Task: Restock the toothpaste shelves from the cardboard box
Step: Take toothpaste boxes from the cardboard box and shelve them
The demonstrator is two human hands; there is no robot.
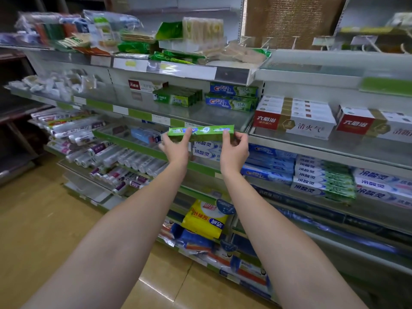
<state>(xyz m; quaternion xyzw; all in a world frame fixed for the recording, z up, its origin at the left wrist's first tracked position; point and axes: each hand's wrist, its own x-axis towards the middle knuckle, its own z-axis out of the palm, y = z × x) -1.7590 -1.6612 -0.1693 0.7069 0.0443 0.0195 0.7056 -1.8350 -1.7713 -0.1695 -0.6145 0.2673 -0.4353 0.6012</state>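
Toothpaste box [201, 133], level before the shelf [207, 115], is pinched at each end by left hand [176, 146] and right hand [234, 146].

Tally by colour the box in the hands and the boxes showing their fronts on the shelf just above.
Green box, held by the left hand and the right hand: 1
Blue-and-green Crest boxes, one on the other: 2
Red-and-white box: 1
Total: 4
The green stack between them is too blurred to count, so it is left out.
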